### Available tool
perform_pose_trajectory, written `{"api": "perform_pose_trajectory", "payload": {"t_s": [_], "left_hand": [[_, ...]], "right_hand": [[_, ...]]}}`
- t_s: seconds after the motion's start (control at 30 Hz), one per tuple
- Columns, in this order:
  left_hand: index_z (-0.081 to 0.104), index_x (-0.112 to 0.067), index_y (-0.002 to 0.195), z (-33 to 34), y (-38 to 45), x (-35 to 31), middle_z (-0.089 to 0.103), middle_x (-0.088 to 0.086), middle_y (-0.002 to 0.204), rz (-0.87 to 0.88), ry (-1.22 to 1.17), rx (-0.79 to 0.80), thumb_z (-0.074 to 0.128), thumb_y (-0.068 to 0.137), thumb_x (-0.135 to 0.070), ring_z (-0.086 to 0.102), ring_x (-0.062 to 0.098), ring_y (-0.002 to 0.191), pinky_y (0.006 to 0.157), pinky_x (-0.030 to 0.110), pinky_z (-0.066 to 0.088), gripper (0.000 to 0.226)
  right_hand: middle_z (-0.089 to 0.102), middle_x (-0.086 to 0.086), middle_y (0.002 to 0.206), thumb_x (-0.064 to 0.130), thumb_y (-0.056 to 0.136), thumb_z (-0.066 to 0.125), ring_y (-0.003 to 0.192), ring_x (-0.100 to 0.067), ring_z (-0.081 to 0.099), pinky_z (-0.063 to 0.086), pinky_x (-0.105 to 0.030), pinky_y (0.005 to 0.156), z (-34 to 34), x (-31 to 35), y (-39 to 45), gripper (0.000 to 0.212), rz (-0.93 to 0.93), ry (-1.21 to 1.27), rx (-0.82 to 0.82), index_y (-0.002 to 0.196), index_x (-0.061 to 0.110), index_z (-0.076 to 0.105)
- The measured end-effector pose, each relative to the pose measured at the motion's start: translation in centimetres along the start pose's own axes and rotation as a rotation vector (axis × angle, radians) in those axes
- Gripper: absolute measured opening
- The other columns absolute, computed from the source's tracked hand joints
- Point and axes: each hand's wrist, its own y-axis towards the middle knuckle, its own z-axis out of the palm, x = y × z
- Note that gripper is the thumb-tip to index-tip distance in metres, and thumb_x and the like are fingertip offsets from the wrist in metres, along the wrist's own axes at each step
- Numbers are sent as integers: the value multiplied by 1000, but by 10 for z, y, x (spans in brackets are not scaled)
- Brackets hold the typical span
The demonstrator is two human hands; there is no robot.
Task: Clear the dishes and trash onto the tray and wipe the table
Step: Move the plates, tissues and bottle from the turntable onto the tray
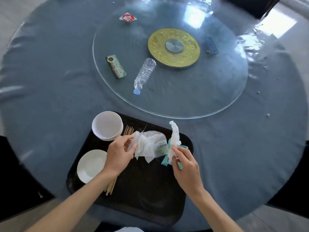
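Observation:
A black tray (142, 198) lies at the near edge of the round table (50, 81). On it stand a white bowl (107, 125) and a white plate (91, 165), with wooden chopsticks (111, 188) beside them. My left hand (119, 154) pinches a crumpled white tissue (147, 146) above the tray. My right hand (185, 166) grips a twisted white wipe (174, 136) together with a teal wipe packet (166, 160). An empty plastic bottle (144, 74), a green packet (115, 66), a red-and-white wrapper (127, 17) and a blue packet (211, 45) lie on the glass turntable (200, 97).
A gold disc (173, 47) with a metal hub marks the turntable's centre. Small crumbs (258, 92) dot the right side of the table. Dark chairs stand at the left (10, 173), right (301, 181) and far right corner (250, 5).

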Motion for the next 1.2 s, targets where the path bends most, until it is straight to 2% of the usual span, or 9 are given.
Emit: {"api": "perform_pose_trajectory", "payload": {"t_s": [0.13,0.23,0.33,0.53,0.63,0.77,0.93,1.07,1.2], "left_hand": [[67,-12,126,10,-24,31,71,2,109,-94,34,29,76,89,-26,67,15,99,84,25,53,41],[63,-11,132,13,-32,45,71,6,119,-114,68,92,74,91,-28,66,20,109,90,29,52,46],[60,-12,135,11,-33,48,70,6,123,-64,119,163,74,90,-30,66,21,112,92,29,51,50],[57,-16,138,-3,-23,36,67,0,120,105,156,166,76,88,-34,65,16,107,92,30,56,56],[54,-17,142,-15,8,16,66,0,126,206,110,160,74,89,-30,64,15,112,97,32,54,58],[52,-15,145,-28,76,-18,65,7,131,232,70,65,72,91,-24,64,21,112,90,38,59,58],[54,-13,143,-24,182,-46,64,10,128,58,18,-54,72,90,-22,62,26,110,93,37,55,57],[44,-12,150,-2,254,-38,57,15,141,-84,151,-55,73,88,-35,54,30,129,108,35,40,73],[37,-13,153,27,289,-20,53,19,143,-147,210,36,77,86,-38,49,31,134,109,34,36,83]], "right_hand": [[66,-2,129,5,91,76,120,-18,64,62,-37,92,12,3,-41,44,56,-170,33,134,12,69],[64,1,133,9,91,75,122,-19,63,63,-33,88,21,10,-56,47,77,-248,113,136,19,67],[61,3,135,15,90,75,121,-20,62,64,-32,78,24,17,-59,46,117,-273,115,134,27,65],[60,2,129,20,92,75,103,-17,67,64,-30,69,16,32,-36,39,136,-200,15,130,23,69],[60,2,128,21,95,72,96,-14,66,56,-24,69,7,40,7,40,127,-152,-32,134,23,66],[56,1,128,25,98,67,100,-16,65,56,-31,74,5,44,91,43,131,-69,-52,140,24,59],[57,-4,131,30,101,63,99,-13,62,44,-27,89,22,40,219,48,310,128,46,146,23,51],[64,-1,131,43,99,60,113,-20,65,54,-40,100,62,23,309,57,538,351,162,149,22,46],[62,4,118,48,92,68,107,-20,69,58,-45,98,116,10,368,67,612,496,225,148,16,47]]}}
